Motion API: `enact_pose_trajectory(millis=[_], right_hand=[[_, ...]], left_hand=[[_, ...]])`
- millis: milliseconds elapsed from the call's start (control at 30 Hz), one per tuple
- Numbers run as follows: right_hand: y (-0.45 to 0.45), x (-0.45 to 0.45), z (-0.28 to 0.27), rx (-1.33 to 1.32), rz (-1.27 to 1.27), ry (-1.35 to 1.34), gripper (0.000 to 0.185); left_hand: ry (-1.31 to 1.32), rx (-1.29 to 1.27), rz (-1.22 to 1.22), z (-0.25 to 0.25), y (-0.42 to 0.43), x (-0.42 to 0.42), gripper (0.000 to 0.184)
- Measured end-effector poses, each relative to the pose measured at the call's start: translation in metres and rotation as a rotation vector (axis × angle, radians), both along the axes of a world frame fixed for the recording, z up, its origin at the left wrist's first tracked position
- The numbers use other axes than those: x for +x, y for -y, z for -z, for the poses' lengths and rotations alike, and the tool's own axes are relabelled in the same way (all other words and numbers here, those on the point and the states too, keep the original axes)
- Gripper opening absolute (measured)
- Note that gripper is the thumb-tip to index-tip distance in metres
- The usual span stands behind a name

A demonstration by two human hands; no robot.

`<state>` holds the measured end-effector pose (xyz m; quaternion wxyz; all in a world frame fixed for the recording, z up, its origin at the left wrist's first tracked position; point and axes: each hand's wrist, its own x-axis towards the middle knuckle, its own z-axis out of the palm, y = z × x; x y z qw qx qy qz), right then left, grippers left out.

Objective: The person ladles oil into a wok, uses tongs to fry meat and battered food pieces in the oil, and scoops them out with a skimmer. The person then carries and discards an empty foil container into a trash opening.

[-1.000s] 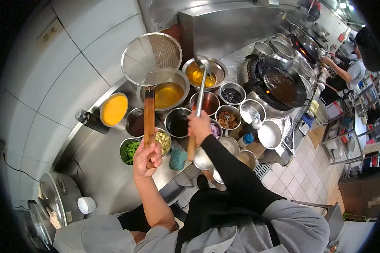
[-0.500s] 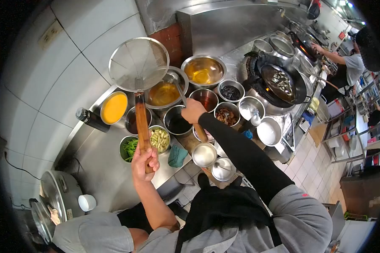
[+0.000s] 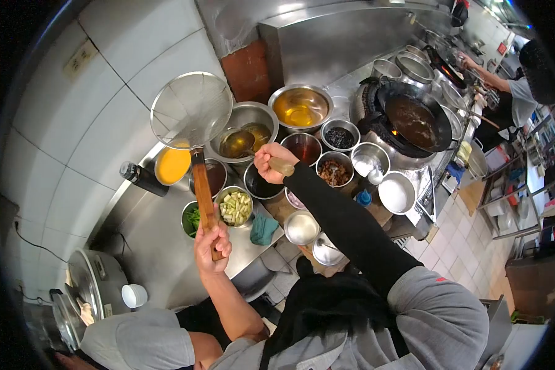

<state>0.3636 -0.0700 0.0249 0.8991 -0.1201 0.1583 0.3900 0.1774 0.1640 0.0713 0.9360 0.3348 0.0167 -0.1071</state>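
Note:
My left hand (image 3: pixel 213 248) is wrapped round the wooden handle of a large round wire strainer (image 3: pixel 192 108), raised above the counter and partly covering a bowl of orange liquid (image 3: pixel 173 166). In my right hand (image 3: pixel 272 161) is the wood-ended handle of a ladle (image 3: pixel 237 144). The ladle's bowl is down in a steel bowl of yellow oil (image 3: pixel 245 113). Beside it stands a second steel bowl of yellow oil (image 3: pixel 300 106). Below my right hand is a pot of dark liquid (image 3: pixel 262 182). Cut pale green vegetables (image 3: pixel 235 207) sit in a pot near the strainer's handle.
A wok of dark liquid (image 3: pixel 414 122) sits over a flame at the right. Nearby are a white bowl (image 3: pixel 396 192), a blue-capped bottle (image 3: pixel 363 198), a green cloth (image 3: pixel 263 230) and a black bottle (image 3: pixel 143 177). A co-worker (image 3: pixel 513 92) stands at the far right.
My right hand has brought the ladle left from over the farther oil bowl and lowered it into the nearer one. The strainer has moved left and down in my left hand.

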Motion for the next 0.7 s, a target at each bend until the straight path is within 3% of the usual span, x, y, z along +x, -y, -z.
enact_pose_trajectory(millis=[267,700], right_hand=[[0.024,-0.018,-0.030,0.142,-0.051,0.089,0.023],[0.137,-0.051,-0.067,0.300,0.147,0.152,0.018]], left_hand=[[0.021,-0.014,-0.021,0.003,0.012,0.000,0.053],[0.036,-0.049,0.060,0.026,0.047,0.016,0.049]])
